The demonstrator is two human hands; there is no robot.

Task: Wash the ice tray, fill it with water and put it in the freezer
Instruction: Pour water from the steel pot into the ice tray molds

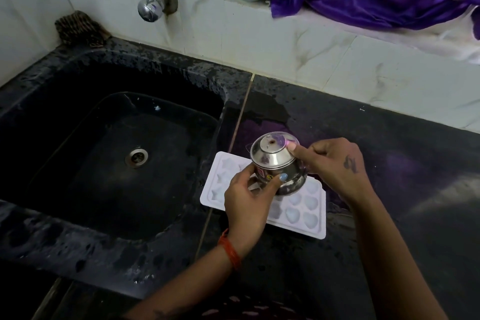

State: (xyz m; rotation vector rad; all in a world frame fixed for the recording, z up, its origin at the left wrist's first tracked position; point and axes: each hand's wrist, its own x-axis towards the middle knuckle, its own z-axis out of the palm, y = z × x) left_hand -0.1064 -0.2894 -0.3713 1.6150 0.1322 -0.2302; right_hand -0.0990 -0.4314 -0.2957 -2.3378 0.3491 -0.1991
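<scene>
In the head view, the white ice tray (298,212) lies flat on the black table (389,163), just right of the sink (104,163), and both hands hold a small steel pot (276,163) upturned over it, base toward the camera and mouth down over the tray's middle. The left hand (249,199) curls round the pot's lower side, thumb on the belly; the right hand (335,163) grips the far side, with 1 fingertip pressed near the base. The likeliest mishap is overshoot: so steep a tilt could dump water faster than the shallow moulds take it, flooding over the rim onto the already wet table. A slip of the wet steel could drop the pot onto the tray. The heart-shaped cells nearest the camera look glossy and pale, perhaps filled, though that cannot be told for certain; the star cells at the left are unclear. The sink basin holds no dishes, only its drain (136,156).
</scene>
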